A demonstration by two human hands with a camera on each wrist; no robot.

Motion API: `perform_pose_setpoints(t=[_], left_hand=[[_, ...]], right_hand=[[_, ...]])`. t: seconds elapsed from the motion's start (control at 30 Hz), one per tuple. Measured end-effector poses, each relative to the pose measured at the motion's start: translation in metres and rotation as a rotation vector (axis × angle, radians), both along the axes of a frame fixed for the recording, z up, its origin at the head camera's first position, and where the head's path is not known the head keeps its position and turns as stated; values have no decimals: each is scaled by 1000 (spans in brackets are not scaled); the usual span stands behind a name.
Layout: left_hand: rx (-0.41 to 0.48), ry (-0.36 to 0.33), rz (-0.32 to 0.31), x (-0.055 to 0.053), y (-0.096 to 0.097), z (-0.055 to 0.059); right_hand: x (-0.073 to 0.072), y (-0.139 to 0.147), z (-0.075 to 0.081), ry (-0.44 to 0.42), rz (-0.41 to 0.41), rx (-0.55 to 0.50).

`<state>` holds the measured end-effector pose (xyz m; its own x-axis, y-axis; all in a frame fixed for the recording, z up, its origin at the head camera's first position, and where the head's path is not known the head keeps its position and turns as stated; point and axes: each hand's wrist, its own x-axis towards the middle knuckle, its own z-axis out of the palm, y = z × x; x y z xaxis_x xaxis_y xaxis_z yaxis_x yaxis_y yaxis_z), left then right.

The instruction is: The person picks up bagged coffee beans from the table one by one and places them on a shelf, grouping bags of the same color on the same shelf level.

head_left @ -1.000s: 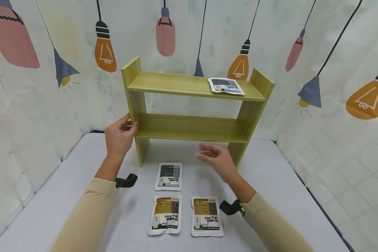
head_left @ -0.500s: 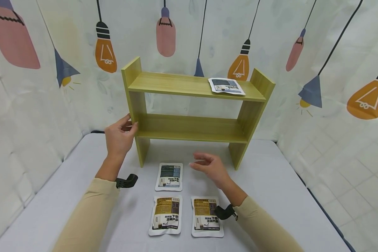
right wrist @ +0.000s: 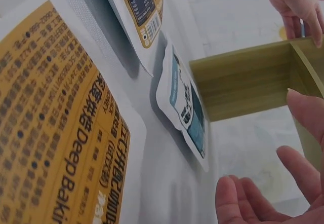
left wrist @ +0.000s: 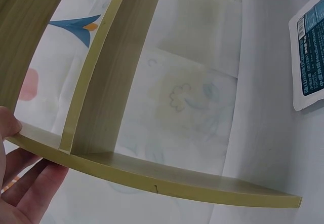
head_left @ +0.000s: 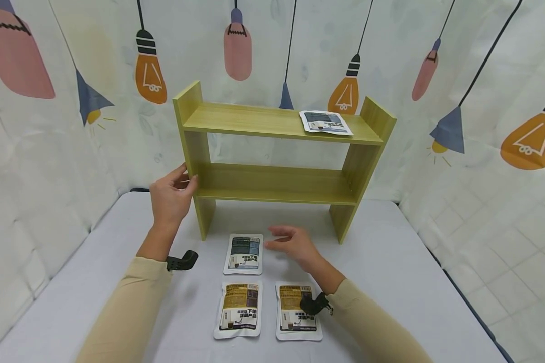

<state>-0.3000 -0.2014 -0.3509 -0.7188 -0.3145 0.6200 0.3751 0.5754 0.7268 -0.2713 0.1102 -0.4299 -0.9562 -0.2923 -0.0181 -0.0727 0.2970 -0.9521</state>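
Note:
My left hand (head_left: 170, 198) grips the left side panel of a two-tier wooden shelf (head_left: 277, 195). In the left wrist view its thumb lies on one face of the panel and its fingers (left wrist: 43, 191) on the other. My right hand (head_left: 295, 246) is just right of a white pouch with a blue-green label (head_left: 243, 254), apart from it. The right wrist view shows that hand's fingers (right wrist: 298, 171) spread and bent a little, with nothing between them. A second blue-labelled pouch (head_left: 325, 123) lies on the top board, towards the right.
Two pouches with brown-gold labels lie nearer me on the white table (head_left: 177, 322): a left one (head_left: 239, 310) and a right one (head_left: 297, 322), partly covered by my right wrist camera (head_left: 315, 304). A curtain printed with lamps (head_left: 263, 50) hangs behind the shelf.
My right hand has moved left and towards me, from near the shelf's right leg to beside the blue-green pouch. My left hand, the shelf and the pouches stay in place.

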Motion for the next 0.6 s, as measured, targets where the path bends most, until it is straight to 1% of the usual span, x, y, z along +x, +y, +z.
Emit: perform_pose_setpoints(t=[0.33,0.43,0.6], left_hand=[[-9,9,7,0,1,-1],[-8,11,6,-1,1,-1],[-12,30,6,-2,1,-1]], right_hand=[[-6,-14,-9,-122,37,41],[-6,-17,-10,-142,34,59],[-8,-21,-12,-137,42,77]])
